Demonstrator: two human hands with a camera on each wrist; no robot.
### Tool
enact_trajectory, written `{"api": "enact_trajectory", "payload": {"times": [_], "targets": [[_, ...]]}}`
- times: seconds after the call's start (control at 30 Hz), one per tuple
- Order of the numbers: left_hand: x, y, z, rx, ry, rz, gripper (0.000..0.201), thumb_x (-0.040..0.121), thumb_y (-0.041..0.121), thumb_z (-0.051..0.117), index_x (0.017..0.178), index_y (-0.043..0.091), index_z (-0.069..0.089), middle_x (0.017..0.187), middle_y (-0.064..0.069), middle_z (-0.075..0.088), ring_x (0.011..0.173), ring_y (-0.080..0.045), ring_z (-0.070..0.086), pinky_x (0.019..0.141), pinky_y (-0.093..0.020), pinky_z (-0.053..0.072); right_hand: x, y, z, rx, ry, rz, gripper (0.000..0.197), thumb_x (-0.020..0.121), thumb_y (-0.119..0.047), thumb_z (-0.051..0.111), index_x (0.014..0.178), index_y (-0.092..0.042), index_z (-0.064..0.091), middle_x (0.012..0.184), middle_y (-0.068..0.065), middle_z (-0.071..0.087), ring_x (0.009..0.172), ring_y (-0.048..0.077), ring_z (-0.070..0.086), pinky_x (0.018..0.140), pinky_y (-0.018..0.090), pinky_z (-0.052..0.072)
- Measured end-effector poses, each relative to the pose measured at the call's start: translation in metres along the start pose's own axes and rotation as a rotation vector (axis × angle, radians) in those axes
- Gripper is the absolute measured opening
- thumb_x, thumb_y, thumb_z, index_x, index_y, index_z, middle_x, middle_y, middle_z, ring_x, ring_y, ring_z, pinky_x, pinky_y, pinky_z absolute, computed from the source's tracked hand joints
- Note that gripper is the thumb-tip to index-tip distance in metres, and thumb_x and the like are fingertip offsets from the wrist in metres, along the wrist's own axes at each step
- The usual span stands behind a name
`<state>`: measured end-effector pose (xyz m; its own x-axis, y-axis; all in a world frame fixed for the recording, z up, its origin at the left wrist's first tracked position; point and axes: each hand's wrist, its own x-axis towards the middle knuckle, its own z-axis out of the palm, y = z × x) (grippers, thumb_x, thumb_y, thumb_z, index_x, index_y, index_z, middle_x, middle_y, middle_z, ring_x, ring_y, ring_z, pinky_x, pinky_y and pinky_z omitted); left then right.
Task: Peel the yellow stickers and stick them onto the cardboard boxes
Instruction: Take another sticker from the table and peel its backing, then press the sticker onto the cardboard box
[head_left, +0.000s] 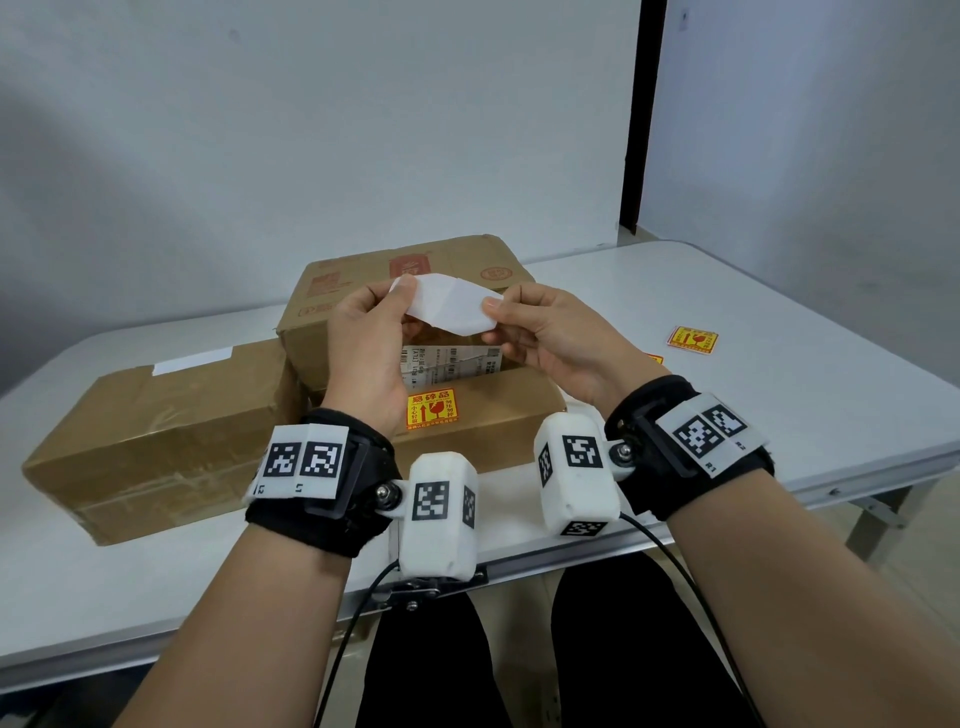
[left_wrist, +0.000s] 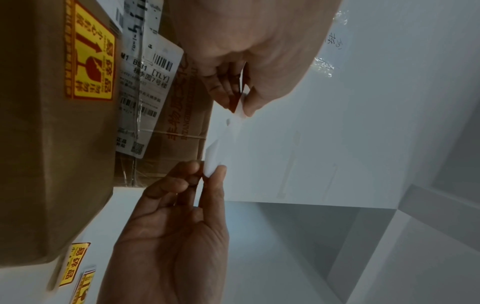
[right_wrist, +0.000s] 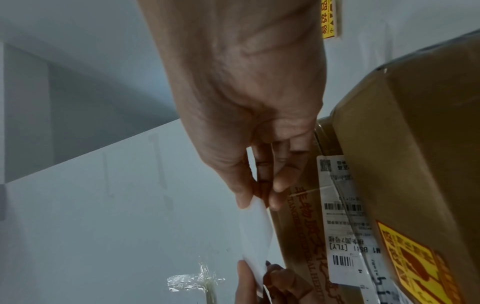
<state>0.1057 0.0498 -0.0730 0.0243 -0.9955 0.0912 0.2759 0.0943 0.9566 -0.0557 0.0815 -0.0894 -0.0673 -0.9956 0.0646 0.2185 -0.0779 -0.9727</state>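
Observation:
Both hands hold one white sticker sheet up in the air over the boxes, its blank back facing me. My left hand pinches its left end, where a red printed edge peeks out in the left wrist view. My right hand pinches its right end between thumb and fingertips. Under the hands lies a near cardboard box with a yellow sticker stuck on its top. A taller box stands behind it and a long box lies to the left.
More yellow stickers lie loose on the white table to the right; another one peeks out behind my right wrist. The rear box's front face carries a white shipping label. A wall stands close behind the boxes.

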Motion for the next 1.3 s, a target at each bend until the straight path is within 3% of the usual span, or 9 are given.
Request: {"api": "enact_trajectory", "payload": {"times": [0.27, 0.43, 0.5, 0.67, 0.77, 0.9, 1.1, 1.2, 1.3], "targets": [[0.003, 0.005, -0.002, 0.008, 0.006, 0.015, 0.01, 0.094, 0.019, 0.06, 0.085, 0.017, 0.061, 0.088, 0.0, 0.067, 0.072, -0.009, 0.061, 0.057, -0.022, 0.051, -0.003, -0.003, -0.007, 0.024, 0.004, 0.022, 0.023, 0.09, -0.011, 0.065, 0.069, -0.015, 0.055, 0.079, 0.002, 0.07, 0.065, 0.009, 0.063, 0.056, 0.016, 0.05], [0.019, 0.021, -0.017, 0.008, 0.068, 0.067, 0.006, 0.095, 0.02, 0.06, 0.09, 0.016, 0.061, 0.098, 0.001, 0.065, 0.082, -0.007, 0.06, 0.078, -0.021, 0.054, -0.008, -0.003, -0.033, 0.114, 0.193, 0.043, 0.008, 0.092, -0.015, 0.063, 0.088, -0.008, 0.063, 0.08, 0.004, 0.069, 0.068, 0.01, 0.063, 0.062, 0.017, 0.051], [0.02, 0.021, -0.015, 0.043, 0.043, 0.079, 0.006, 0.094, 0.021, 0.06, 0.093, 0.016, 0.061, 0.1, 0.0, 0.065, 0.083, -0.007, 0.06, 0.076, -0.019, 0.053, -0.007, -0.004, -0.044, 0.134, 0.311, 0.034, 0.008, 0.092, -0.013, 0.064, 0.09, -0.006, 0.061, 0.075, 0.004, 0.067, 0.067, 0.011, 0.063, 0.06, 0.017, 0.052], [0.017, 0.014, 0.002, 0.156, -0.081, 0.09, 0.011, 0.095, 0.027, 0.059, 0.097, 0.018, 0.066, 0.102, 0.001, 0.071, 0.083, -0.007, 0.059, 0.076, -0.022, 0.05, 0.006, 0.009, -0.076, -0.224, 0.499, 0.046, 0.014, 0.089, -0.008, 0.065, 0.081, -0.011, 0.055, 0.078, 0.005, 0.06, 0.062, 0.011, 0.059, 0.052, 0.017, 0.048], [0.014, 0.015, 0.012, 0.202, -0.126, 0.121, 0.017, 0.094, 0.027, 0.06, 0.104, 0.015, 0.067, 0.105, 0.001, 0.067, 0.082, -0.005, 0.059, 0.07, -0.017, 0.048, 0.011, 0.02, -0.091, -0.524, 0.571, 0.052, 0.014, 0.088, -0.013, 0.064, 0.076, -0.01, 0.059, 0.078, 0.007, 0.062, 0.061, 0.013, 0.056, 0.06, 0.025, 0.048], [0.013, 0.021, 0.023, 0.284, -0.164, 0.174, 0.006, 0.092, 0.023, 0.063, 0.097, 0.02, 0.065, 0.1, 0.003, 0.065, 0.085, -0.008, 0.061, 0.07, -0.016, 0.051, 0.015, 0.024, -0.096, -0.673, 0.478, 0.141, 0.016, 0.094, -0.019, 0.057, 0.095, -0.006, 0.067, 0.072, 0.006, 0.064, 0.063, 0.012, 0.057, 0.061, 0.022, 0.049], [0.013, 0.032, 0.025, 0.473, -0.247, 0.246, 0.005, 0.087, 0.026, 0.069, 0.092, 0.025, 0.068, 0.104, 0.0, 0.068, 0.1, -0.017, 0.065, 0.087, -0.037, 0.057, 0.025, 0.008, -0.086, -0.815, 0.403, 0.138, 0.015, 0.092, -0.012, 0.058, 0.101, -0.01, 0.07, 0.088, 0.002, 0.062, 0.07, 0.013, 0.058, 0.065, 0.022, 0.053], [0.013, 0.04, 0.022, 0.587, -0.307, 0.313, 0.005, 0.088, 0.026, 0.067, 0.093, 0.023, 0.068, 0.099, 0.002, 0.068, 0.096, -0.015, 0.064, 0.079, -0.019, 0.054, 0.032, -0.017, -0.064, -0.669, 0.447, -0.059, 0.01, 0.092, -0.016, 0.058, 0.096, -0.012, 0.066, 0.088, 0.002, 0.06, 0.066, 0.011, 0.055, 0.06, 0.02, 0.048], [0.014, 0.048, 0.018, 0.881, -0.31, 0.5, 0.009, 0.092, 0.03, 0.062, 0.095, 0.023, 0.066, 0.086, 0.012, 0.062, 0.076, 0.0, 0.055, 0.056, 0.0, 0.037, 0.035, -0.047, -0.03, -0.432, 0.244, -0.128, 0.014, 0.094, -0.018, 0.059, 0.1, -0.008, 0.066, 0.078, 0.0, 0.06, 0.063, 0.009, 0.06, 0.059, 0.017, 0.049]]}}
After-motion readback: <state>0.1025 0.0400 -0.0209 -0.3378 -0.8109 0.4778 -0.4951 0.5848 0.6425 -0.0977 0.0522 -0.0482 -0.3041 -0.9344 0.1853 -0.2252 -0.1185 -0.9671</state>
